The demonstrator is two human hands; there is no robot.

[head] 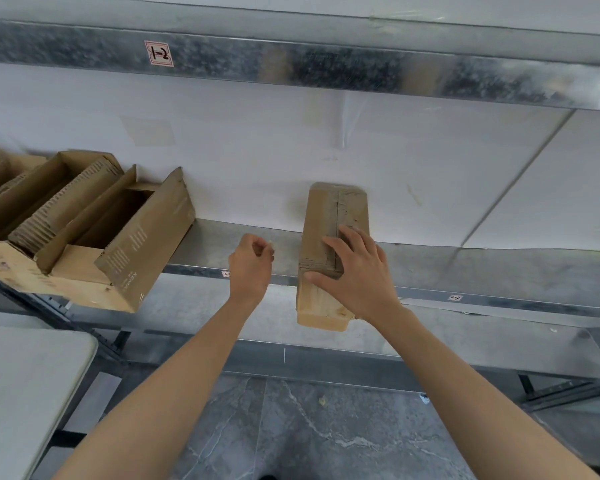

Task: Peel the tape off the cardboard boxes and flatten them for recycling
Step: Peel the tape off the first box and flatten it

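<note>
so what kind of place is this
Likely a stockroom or small warehouse: metal rack shelves, a handwritten label on the upper shelf edge, and opened cardboard boxes stored on the shelf.

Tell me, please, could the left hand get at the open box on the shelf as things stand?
Probably yes: the left hand hovers over bare shelf beside the open box, with nothing between them.

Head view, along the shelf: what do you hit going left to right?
open cardboard boxes → left hand → closed box, with the right hand resting on it
</note>
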